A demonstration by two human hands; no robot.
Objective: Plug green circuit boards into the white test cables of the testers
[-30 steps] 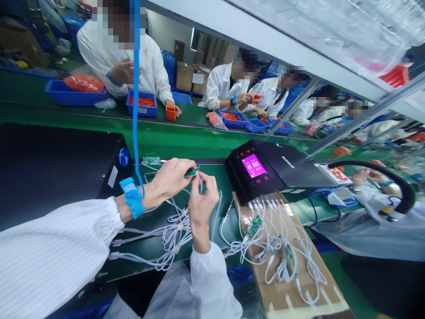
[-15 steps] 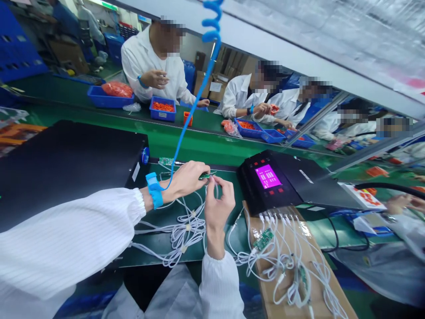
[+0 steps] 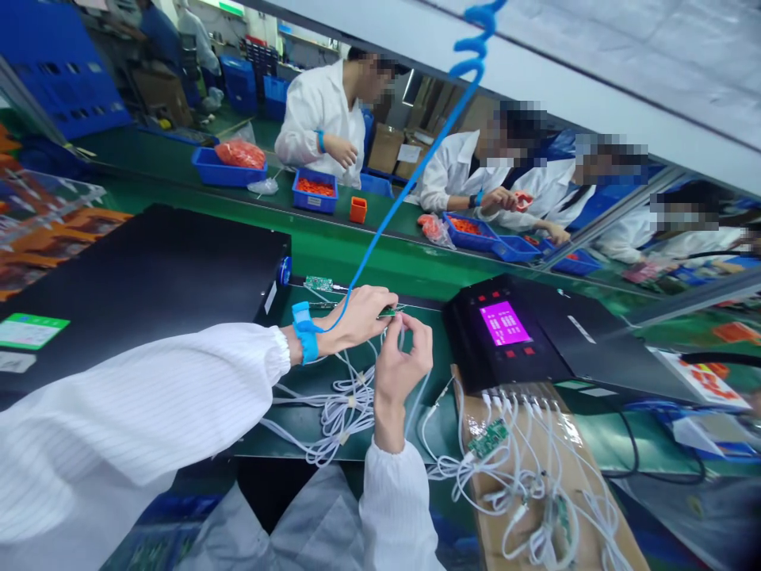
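My left hand (image 3: pixel 358 317), with a blue strap (image 3: pixel 305 335) on its wrist, pinches a small green circuit board (image 3: pixel 388 312) over the bench. Close against it, my right hand (image 3: pixel 405 355) has thumb and fingertips closed at the board's right end, on what looks like a white cable's end; the fingers hide the joint. Bundled white cables (image 3: pixel 350 403) lie on the green bench below. Behind my left hand rests another green circuit board (image 3: pixel 319 283) with a white plug. To the right, a further circuit board (image 3: pixel 488 438) lies among cables.
A black tester (image 3: pixel 505 325) with a lit magenta screen stands at right, its cables running over a cardboard box (image 3: pixel 476 507). A large black case (image 3: pixel 160 293) fills the left. The coiled blue cord (image 3: pixel 410 182) crosses the view. Co-workers sit opposite with blue bins (image 3: pixel 315 192).
The view has shifted, so the scene sits further right. Both hands remain together at the circuit board, with little change in grip. The co-worker opposite has lowered a hand.
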